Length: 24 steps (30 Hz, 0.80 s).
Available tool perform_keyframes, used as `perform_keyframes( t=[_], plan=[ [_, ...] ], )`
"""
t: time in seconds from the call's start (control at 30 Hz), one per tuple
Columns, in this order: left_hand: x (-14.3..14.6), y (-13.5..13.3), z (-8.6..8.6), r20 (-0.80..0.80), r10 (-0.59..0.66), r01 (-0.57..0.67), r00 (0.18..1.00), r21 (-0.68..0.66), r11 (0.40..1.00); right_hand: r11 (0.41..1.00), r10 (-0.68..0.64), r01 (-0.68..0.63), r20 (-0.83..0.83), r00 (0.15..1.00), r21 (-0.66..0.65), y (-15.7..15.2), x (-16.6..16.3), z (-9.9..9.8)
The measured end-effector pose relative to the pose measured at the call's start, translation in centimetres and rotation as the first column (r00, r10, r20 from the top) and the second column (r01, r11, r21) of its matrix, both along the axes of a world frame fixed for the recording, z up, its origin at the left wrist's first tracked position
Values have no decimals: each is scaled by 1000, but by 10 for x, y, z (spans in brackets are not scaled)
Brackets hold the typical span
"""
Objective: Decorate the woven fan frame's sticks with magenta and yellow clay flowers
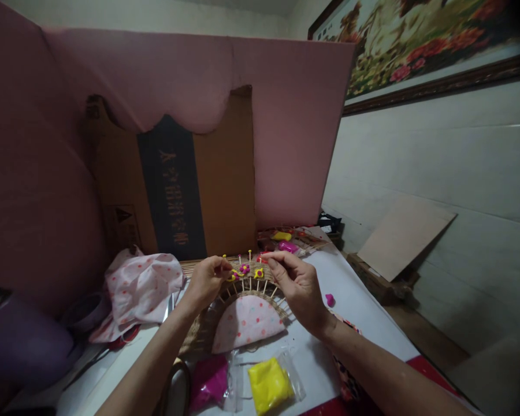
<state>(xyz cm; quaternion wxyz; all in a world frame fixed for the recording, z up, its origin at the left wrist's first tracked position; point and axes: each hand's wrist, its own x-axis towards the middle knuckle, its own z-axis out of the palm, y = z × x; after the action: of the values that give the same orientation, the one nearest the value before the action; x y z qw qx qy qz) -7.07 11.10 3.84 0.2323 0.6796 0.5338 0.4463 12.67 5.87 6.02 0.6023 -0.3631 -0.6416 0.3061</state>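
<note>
A fan-shaped woven basket piece [208,329] with upright sticks lies on the white table [364,312]. Its middle is a pink dotted fabric half-circle [247,323]. Small pink and yellow clay flowers [245,269] sit on the woven band. My left hand [208,280] grips the band's left top edge, fingers closed on it. My right hand [297,283] hovers at the band's right, thumb and forefinger pinched together near a stick; what they hold is too small to make out.
A bag of magenta clay [210,381] and a bag of yellow clay [269,384] lie at the near edge. A small pink clay lump [330,300] sits right of my right hand. Dotted pink cloth [141,286] lies left. A cardboard box [177,185] under pink fabric stands behind.
</note>
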Motion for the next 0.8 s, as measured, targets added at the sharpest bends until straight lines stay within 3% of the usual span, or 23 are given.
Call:
perform_keyframes(
  t=[0.5,0.8],
  plan=[
    [1,-1,1,-248,9,26,969,138,990,999,-20,19,35,999,34,1,1,2],
    [0,0,-4,-324,13,39,946,153,987,999,-14,12,39,999,42,3,2,-2]
  ],
)
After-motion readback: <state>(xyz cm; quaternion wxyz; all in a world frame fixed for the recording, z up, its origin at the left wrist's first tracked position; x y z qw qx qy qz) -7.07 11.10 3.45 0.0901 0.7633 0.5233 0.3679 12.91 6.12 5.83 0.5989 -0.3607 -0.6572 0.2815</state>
